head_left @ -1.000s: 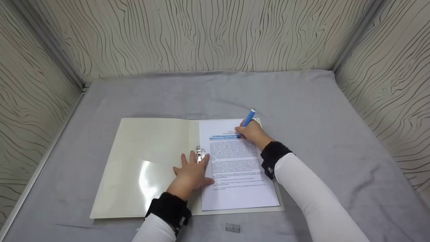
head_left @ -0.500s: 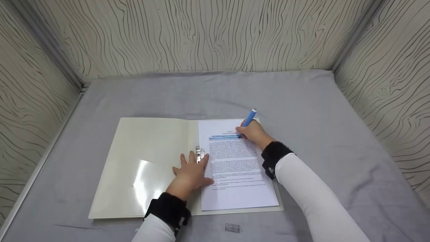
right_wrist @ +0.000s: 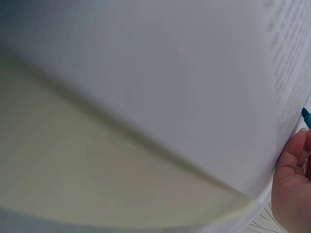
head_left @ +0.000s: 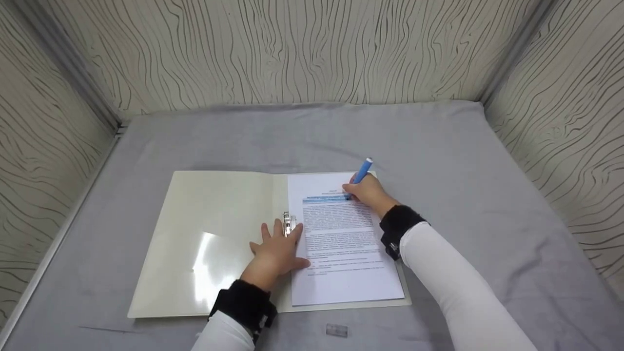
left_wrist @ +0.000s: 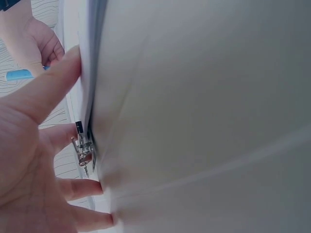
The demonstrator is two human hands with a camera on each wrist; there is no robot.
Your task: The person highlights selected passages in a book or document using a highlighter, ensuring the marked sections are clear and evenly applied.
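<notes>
A blue marker (head_left: 364,169) is pinched in my right hand (head_left: 369,192), its tip down on the printed sheet (head_left: 348,287) near the top of the text. A blue streak covers lines there and ends at the tip. In the right wrist view the dark marker tip (right_wrist: 305,113) shows beside the fingers. My left hand (head_left: 276,254) lies with fingers spread, thumb and index finger on the paper's left margin, the others on the cream folder (head_left: 214,204) beneath. Between those fingers sits a metal clip (left_wrist: 84,149) at the folder's spine.
The folder lies spread on a grey cloth (head_left: 438,146), its left cover shiny with reflected light. A small clear block (head_left: 337,330) lies in front of it. Wood-patterned panels (head_left: 312,53) enclose the back and both sides.
My right hand and the marker have slid slightly to the right along the line, and the blue streak is a little longer. My left hand stays in place.
</notes>
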